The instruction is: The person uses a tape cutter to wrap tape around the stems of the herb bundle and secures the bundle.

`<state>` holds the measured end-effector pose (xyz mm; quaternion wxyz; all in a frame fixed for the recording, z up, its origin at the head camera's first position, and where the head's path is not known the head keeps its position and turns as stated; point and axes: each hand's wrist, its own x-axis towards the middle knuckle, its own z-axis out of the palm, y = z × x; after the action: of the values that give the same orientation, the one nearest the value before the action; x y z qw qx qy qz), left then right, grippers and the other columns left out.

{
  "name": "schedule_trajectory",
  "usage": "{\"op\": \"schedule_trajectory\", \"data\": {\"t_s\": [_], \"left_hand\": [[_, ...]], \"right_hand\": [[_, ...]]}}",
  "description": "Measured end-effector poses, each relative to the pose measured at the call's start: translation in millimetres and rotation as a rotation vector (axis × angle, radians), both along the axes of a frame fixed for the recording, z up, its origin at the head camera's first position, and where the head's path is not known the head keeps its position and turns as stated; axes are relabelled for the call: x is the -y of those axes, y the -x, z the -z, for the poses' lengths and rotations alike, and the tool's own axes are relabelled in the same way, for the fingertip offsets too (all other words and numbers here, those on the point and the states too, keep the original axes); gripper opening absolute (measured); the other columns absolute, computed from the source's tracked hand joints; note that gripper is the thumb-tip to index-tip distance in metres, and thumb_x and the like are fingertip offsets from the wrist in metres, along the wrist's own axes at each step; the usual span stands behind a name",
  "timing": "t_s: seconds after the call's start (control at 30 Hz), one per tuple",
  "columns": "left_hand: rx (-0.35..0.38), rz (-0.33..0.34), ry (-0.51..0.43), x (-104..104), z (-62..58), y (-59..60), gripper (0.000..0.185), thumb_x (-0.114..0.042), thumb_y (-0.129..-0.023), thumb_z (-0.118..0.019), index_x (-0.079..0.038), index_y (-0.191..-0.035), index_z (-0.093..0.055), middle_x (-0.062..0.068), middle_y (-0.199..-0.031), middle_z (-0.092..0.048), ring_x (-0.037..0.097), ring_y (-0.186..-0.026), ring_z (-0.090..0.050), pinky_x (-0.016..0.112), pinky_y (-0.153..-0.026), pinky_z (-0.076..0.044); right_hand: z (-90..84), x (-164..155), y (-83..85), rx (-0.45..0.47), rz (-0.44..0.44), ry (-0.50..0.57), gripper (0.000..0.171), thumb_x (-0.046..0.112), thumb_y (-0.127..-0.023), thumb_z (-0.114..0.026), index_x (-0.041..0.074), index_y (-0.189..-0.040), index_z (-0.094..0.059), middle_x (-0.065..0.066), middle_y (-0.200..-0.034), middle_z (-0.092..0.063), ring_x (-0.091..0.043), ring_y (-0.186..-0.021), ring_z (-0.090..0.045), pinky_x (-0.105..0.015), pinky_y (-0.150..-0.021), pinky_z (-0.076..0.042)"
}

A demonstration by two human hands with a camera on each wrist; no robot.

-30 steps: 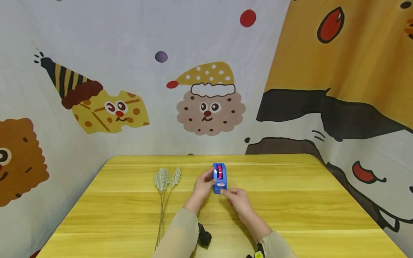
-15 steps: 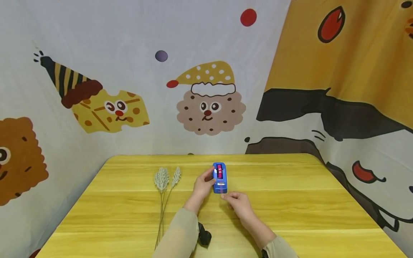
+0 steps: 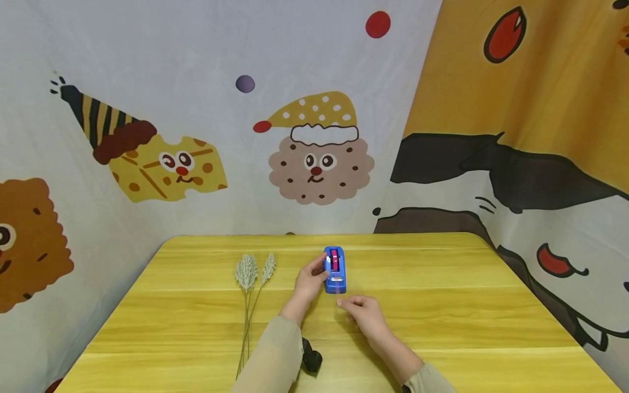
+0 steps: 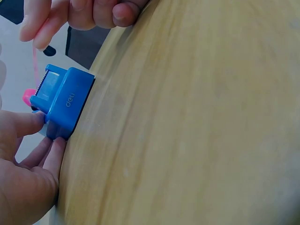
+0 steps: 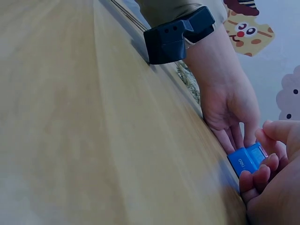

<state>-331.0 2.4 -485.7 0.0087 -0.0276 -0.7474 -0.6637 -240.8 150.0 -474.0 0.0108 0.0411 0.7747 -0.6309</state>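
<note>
Stalks of dried flowers [image 3: 247,273] lie at centre left of the frame, untouched. Left hand [image 3: 309,286], mid-frame: thumb and fingers closed about the near side of the blue tape dispenser [image 3: 336,274], which rests on the table [image 3: 432,311] just right of centre. Right hand [image 3: 367,317], lower right of it: thumb and forefinger pinch the end of the pink tape [image 4: 35,65]. Step, as judged: pulling out tape, not yet cut. Next move probably calls for a braced dispenser and taut tape pressed on the toothed edge [image 4: 40,83].
</note>
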Motion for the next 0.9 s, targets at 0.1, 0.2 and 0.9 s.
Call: {"op": "schedule_trajectory", "data": {"t_s": [0.1, 0.2, 0.9], "left_hand": [[0.008, 0.0, -0.001, 0.0, 0.2, 0.8, 0.048, 0.0, -0.092, -0.062, -0.017, -0.136, -0.058, 0.016, -0.129, -0.059, 0.032, -0.117, -0.054, 0.046, -0.1, -0.043], [0.01, -0.002, -0.002, -0.1, 0.0, 0.6, 0.048, 0.0, -0.091, -0.062, -0.018, -0.136, -0.058, 0.015, -0.128, -0.059, 0.031, -0.117, -0.054, 0.045, -0.1, -0.042], [0.005, -0.003, -0.009, -1.3, -0.5, -0.4, 0.049, 0.001, -0.091, -0.061, -0.017, -0.137, -0.057, 0.016, -0.129, -0.059, 0.032, -0.117, -0.054, 0.046, -0.1, -0.042]], "right_hand": [[-0.2, -0.7, -2.3, 0.0, -0.008, 0.008, 0.03, 0.02, -0.086, -0.072, -0.007, -0.076, -0.064, -0.001, -0.056, -0.045, -0.012, -0.053, -0.037, -0.022, -0.046, -0.029], [0.0, -1.4, -4.6, 0.004, -0.021, 0.014, 0.03, 0.019, -0.086, -0.072, -0.007, -0.075, -0.063, -0.001, -0.056, -0.045, -0.013, -0.054, -0.037, -0.022, -0.047, -0.03], [2.0, -2.1, -25.2, -0.035, -0.065, 0.002, 0.027, 0.016, -0.085, -0.073, -0.009, -0.079, -0.066, 0.002, -0.059, -0.048, -0.01, -0.055, -0.042, -0.021, -0.047, -0.036]]}}
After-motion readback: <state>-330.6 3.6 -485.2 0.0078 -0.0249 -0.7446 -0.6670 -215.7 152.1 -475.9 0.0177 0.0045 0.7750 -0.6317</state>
